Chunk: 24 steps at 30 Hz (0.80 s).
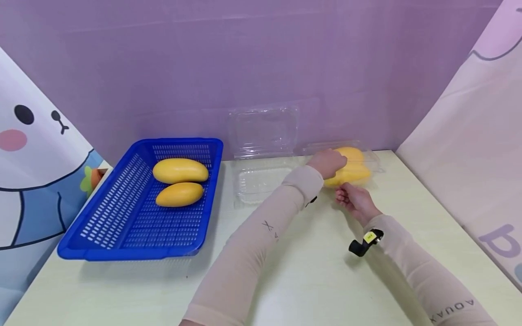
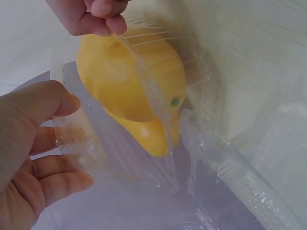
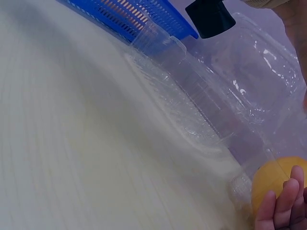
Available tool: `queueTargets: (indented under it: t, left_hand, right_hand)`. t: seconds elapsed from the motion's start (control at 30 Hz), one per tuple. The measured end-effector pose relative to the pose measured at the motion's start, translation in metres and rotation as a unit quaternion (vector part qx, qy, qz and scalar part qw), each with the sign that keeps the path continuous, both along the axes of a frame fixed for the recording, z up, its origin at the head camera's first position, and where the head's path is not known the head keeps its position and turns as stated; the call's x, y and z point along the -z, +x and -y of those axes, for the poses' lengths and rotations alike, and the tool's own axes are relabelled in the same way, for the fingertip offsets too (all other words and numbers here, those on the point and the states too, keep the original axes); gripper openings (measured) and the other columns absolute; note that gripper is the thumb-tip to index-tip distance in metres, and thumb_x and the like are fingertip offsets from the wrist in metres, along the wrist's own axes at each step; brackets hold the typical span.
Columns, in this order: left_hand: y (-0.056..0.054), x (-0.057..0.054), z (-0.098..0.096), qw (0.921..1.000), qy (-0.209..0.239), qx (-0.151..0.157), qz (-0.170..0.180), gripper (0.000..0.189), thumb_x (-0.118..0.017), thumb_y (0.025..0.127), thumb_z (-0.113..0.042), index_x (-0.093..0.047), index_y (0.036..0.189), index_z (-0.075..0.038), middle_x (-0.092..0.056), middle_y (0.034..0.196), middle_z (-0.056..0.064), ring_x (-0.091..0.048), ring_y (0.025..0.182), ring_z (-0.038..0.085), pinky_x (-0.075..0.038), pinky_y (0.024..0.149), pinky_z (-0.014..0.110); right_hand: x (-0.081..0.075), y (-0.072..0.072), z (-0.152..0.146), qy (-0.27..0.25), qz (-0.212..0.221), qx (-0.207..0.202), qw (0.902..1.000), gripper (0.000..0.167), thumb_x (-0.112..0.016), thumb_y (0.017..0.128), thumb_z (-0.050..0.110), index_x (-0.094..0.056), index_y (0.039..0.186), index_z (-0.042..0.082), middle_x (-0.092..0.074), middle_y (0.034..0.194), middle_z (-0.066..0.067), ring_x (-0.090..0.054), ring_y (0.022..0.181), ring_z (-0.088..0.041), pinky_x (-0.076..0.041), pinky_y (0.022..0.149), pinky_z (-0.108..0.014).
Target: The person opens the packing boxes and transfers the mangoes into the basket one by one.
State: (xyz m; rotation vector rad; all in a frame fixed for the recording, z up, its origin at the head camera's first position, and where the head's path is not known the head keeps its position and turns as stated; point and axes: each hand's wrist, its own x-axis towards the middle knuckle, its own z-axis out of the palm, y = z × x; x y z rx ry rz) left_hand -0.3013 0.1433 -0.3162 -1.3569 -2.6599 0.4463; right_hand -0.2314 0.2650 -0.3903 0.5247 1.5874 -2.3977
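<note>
Two yellow mangoes, one behind (image 1: 352, 154) and one in front (image 1: 355, 173), lie in a clear plastic clamshell container (image 1: 375, 162) at the back right of the table. My left hand (image 1: 327, 164) is at the container's left side. In the left wrist view its thumb and fingers (image 2: 69, 103) hold the edge of the clear lid, which stands partly raised. My right hand (image 1: 355, 202) is at the container's front; in the left wrist view it pinches the front rim between thumb and finger. The right wrist view shows only part of its fingers (image 3: 283, 206) beside a mango.
A blue plastic basket (image 1: 134, 252) with two more mangoes (image 1: 181, 170) stands at the left. Between it and my hands, another clear clamshell (image 1: 265, 131) lies open, its lid against the purple backdrop (image 1: 261, 68). Printed cloth walls bound both sides.
</note>
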Motion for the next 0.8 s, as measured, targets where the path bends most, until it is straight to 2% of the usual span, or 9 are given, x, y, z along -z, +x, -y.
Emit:
queueTargets:
  t: [0.1,0.33,0.57,0.67,0.8]
  left_hand:
    - [-0.0026,-0.0002,0.0009,0.9999,0.001,0.008,-0.008,0.022,-0.059,0.093,-0.021,-0.06,0.115,-0.016,-0.065,0.105,-0.005,-0.06,0.096,0.013,-0.048,0.085,0.024]
    - [-0.001,-0.0074,0.0045,0.9997,0.021,0.0,0.01,0.019,-0.054,0.096,-0.014,-0.063,0.112,-0.015,-0.065,0.103,-0.004,-0.058,0.09,0.011,-0.046,0.081,0.021]
    - [-0.0074,-0.0075,0.0055,0.999,0.042,0.004,-0.012,0.023,-0.047,0.097,-0.008,-0.065,0.109,-0.014,-0.067,0.101,-0.001,-0.061,0.09,0.013,-0.048,0.08,0.025]
    - [-0.0067,-0.0083,0.006,0.9986,0.052,0.002,-0.01,0.022,-0.048,0.097,-0.008,-0.066,0.107,-0.014,-0.067,0.101,-0.001,-0.061,0.091,0.014,-0.048,0.082,0.026]
    - [-0.0028,-0.008,0.0033,0.9989,0.045,-0.008,-0.008,0.016,-0.056,0.094,-0.017,-0.064,0.108,-0.016,-0.066,0.1,-0.004,-0.06,0.092,0.013,-0.047,0.083,0.025]
  right_hand:
    - [-0.0015,0.0007,-0.0005,-0.001,0.009,0.003,1.0,0.034,-0.043,0.095,0.005,-0.066,0.069,0.005,-0.065,0.064,-0.001,-0.06,0.057,-0.009,-0.054,0.062,-0.02]
    - [-0.0009,0.0002,-0.001,-0.008,0.016,0.008,0.9998,0.035,-0.044,0.095,0.005,-0.066,0.068,0.006,-0.065,0.064,-0.001,-0.06,0.056,-0.009,-0.054,0.062,-0.021]
    - [-0.0006,0.0012,0.0007,-0.008,0.018,0.007,0.9998,0.035,-0.043,0.094,0.005,-0.066,0.069,0.006,-0.065,0.064,0.0,-0.058,0.056,-0.009,-0.054,0.063,-0.02]
    - [-0.0006,0.0017,0.0014,-0.007,0.017,0.008,0.9998,0.035,-0.043,0.094,0.005,-0.066,0.068,0.007,-0.064,0.064,0.0,-0.058,0.055,-0.008,-0.053,0.062,-0.02]
    - [-0.0014,0.0017,0.0018,-0.005,0.021,0.008,0.9997,0.034,-0.044,0.095,0.006,-0.065,0.069,0.007,-0.064,0.064,0.0,-0.057,0.056,-0.008,-0.053,0.062,-0.02]
